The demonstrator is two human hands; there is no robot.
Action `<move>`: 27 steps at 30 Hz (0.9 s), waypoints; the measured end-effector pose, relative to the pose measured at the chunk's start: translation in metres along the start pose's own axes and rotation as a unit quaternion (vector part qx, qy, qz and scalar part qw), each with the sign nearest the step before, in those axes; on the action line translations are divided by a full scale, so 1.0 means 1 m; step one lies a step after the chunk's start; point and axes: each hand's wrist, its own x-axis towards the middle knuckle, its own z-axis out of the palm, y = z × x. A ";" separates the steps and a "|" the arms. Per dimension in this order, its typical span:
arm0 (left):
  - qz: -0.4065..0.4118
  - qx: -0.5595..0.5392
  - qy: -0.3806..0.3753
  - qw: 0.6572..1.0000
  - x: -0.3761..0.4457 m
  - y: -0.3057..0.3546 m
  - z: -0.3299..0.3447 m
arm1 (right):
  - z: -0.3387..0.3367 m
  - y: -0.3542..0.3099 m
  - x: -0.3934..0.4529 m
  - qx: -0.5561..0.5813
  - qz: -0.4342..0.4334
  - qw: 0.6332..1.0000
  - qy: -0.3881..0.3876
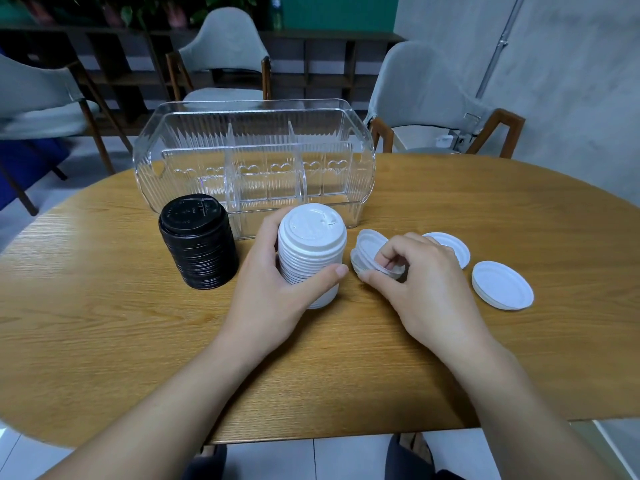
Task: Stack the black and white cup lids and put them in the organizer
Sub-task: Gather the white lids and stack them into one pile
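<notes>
Left hand: my left hand wraps the tall stack of white plastic cup lids, thumb pressed across its front and fingers curled round its far side; the stack stands upright on the table.
Right hand: my right hand pinches a small tilted bunch of white plastic lids between thumb and curled fingers, just right of the tall white stack; I cannot tell whether the two touch.
Black lids: a stack of black plastic cup lids stands upright on the table, left of the white stack and apart from it, close in front of the organizer's left end.
Loose lids: one flat white lid lies partly hidden behind my right hand; another small pile of flat white lids lies further right, apart from the hand.
Organizer: the clear ribbed plastic organizer with heart shapes on its inner wall and upright dividers sits at the far side of the table, behind both stacks; I see no lids in its compartments.
Table: a rounded wooden table with light grain carries everything.
Background: grey upholstered chairs with wooden legs stand beyond the table.
</notes>
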 end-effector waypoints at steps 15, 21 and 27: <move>0.137 0.154 0.032 0.978 0.002 0.023 -0.011 | -0.038 -0.034 0.001 0.490 0.074 0.863 0.102; 0.170 0.147 0.018 0.974 0.003 0.033 -0.011 | -0.026 -0.048 -0.006 0.538 0.064 0.840 0.040; 0.170 0.135 0.029 0.976 0.001 0.036 -0.015 | -0.020 -0.053 -0.007 0.517 0.042 0.855 0.023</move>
